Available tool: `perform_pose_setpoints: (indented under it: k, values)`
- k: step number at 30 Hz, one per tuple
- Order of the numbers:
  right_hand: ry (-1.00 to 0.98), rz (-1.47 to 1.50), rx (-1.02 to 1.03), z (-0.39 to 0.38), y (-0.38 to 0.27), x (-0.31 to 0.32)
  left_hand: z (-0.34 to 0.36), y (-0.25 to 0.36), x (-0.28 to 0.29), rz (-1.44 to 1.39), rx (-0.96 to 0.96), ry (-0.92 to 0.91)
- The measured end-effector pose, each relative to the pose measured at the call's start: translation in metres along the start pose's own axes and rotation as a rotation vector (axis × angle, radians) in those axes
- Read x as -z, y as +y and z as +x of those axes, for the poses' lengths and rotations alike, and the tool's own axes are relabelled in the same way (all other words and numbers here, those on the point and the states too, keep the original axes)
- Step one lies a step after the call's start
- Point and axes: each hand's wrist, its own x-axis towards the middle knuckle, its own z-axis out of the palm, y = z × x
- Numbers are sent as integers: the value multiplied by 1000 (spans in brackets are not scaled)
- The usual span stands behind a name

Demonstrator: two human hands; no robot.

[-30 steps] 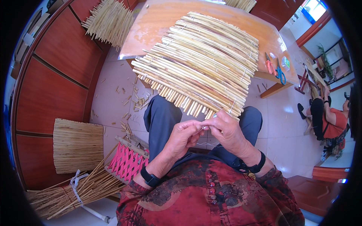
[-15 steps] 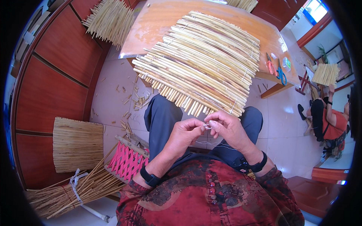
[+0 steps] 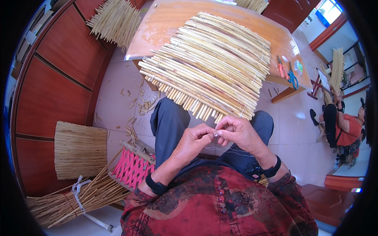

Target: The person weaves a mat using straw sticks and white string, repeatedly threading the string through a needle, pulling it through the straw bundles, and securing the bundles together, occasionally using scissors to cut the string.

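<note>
From where I stand, the orange-brown wooden table [image 3: 157,27] is at twelve o'clock; the pale-yellow mat of tied straight stalks [image 3: 220,67] lies there, overhanging. At its six o'clock, the right hand [image 3: 238,131] and left hand [image 3: 193,138] pinch the thin white thread [image 3: 216,135]. Probably it is knotting; next needs gentle, even tension.

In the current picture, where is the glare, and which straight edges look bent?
Head view throughout: the window at upper right glares nearly white; a pale sheen lies on the floor at right; the red-brown cabinet at left has visibly bowed edges.
</note>
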Motion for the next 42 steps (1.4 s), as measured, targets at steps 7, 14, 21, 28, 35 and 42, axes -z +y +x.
perform_pose_setpoints:
  k: [7, 14, 21, 28, 35, 42]
  values:
    - [-4, -42, -19, -3, -2, 1, -2, 3, -1, -108, 65, -38]
    - [0, -56, 2, -6, -4, 0, -1, 1, 0, -116, 58, -50]
    - [27, -129, 28, -8, -5, -2, -1, 0, 1, -156, 91, -54]
    - [34, -142, 39, -8, -4, -4, -2, 0, 1, -139, 108, -33]
    - [26, -58, 19, -10, -2, -1, -1, 2, 0, -174, 117, 1]
    - [59, -398, 229, -11, -2, -4, -2, 1, 0, -189, 131, 5]
